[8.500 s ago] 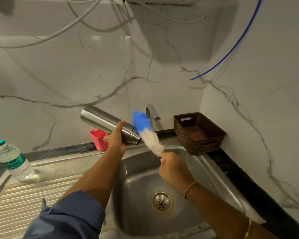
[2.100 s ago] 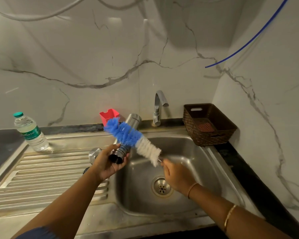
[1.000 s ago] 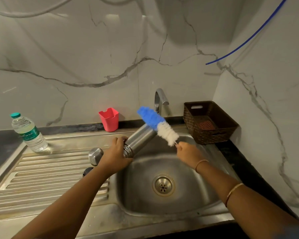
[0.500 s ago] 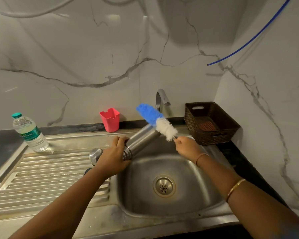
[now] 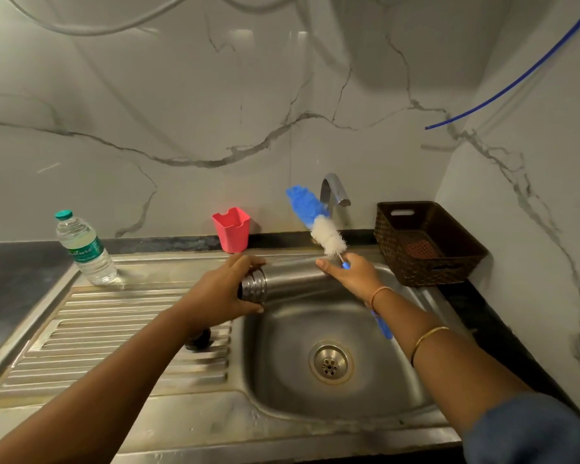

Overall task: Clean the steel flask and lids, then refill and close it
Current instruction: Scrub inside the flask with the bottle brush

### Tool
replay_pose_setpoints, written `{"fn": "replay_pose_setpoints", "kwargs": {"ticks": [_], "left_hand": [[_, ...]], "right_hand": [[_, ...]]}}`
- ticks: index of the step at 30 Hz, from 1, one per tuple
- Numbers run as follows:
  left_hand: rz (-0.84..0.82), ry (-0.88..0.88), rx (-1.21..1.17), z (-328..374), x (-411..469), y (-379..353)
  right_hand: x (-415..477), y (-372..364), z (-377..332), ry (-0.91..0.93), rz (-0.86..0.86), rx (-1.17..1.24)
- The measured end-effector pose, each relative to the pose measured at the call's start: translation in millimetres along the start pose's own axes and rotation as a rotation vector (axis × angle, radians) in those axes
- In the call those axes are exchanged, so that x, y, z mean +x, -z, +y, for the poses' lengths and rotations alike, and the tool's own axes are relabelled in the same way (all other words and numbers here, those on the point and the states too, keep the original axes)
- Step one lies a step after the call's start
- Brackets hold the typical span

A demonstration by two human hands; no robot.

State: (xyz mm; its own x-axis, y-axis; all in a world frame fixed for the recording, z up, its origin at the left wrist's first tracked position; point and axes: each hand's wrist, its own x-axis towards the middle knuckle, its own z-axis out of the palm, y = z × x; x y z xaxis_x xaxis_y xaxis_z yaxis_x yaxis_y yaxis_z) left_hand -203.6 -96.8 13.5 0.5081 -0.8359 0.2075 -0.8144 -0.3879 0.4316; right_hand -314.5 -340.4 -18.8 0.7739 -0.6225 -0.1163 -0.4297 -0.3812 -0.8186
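Observation:
The steel flask lies almost level over the back of the sink, its open threaded neck pointing left. My left hand grips that neck end. My right hand holds the bottle brush by its handle, fingers also touching the flask's far end. The brush's blue and white bristles point up and left, in front of the tap. A dark lid lies on the drainboard, partly hidden under my left forearm.
A plastic water bottle stands at the back left of the ribbed drainboard. A red cup sits against the wall. A brown woven basket stands right of the sink. The drain is uncovered.
The flask has dropped from tilted up to nearly level. My right hand moved down onto the flask's far end, and the brush now stands more upright above it.

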Motion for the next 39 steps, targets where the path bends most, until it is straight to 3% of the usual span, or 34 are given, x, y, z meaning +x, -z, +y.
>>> {"fn": "replay_pose_setpoints", "kwargs": {"ticks": [5,8,11,15,17,22,24,28,32,34,39], "left_hand": [[0.251,0.198,-0.527,-4,2,-1],[0.407,0.341,-1.054,-2,5,-12],[0.402,0.400,-1.510,7,14,-21],[0.438,0.580,-1.826,19,22,-25],[0.482,0.673,-1.867,18,26,-24],[0.572,0.789,-1.820,14,38,-34],[0.597,0.828,-1.844,12,43,-37],[0.632,0.897,-1.853,5,47,-36],[0.670,0.928,-1.854,-3,51,-33],[0.679,0.940,-1.830,-4,56,-31],[0.640,0.973,-1.861,13,62,-42]], "right_hand": [[-10,-21,-3,0.077,0.135,0.117],[-15,-27,-8,0.088,0.200,0.184],[-21,-36,-12,0.093,0.248,0.217],[-30,-42,-17,0.121,0.288,0.180],[-34,-39,-17,0.155,0.265,0.084],[-56,-53,-22,0.447,0.305,-0.489],[-69,-63,-26,0.510,0.291,-0.579],[-77,-68,-6,0.573,0.367,-0.630],[-72,-40,31,0.211,0.233,-0.618],[-72,-34,37,0.130,0.257,-0.566],[-94,-74,-4,0.302,0.176,-0.459]]}}
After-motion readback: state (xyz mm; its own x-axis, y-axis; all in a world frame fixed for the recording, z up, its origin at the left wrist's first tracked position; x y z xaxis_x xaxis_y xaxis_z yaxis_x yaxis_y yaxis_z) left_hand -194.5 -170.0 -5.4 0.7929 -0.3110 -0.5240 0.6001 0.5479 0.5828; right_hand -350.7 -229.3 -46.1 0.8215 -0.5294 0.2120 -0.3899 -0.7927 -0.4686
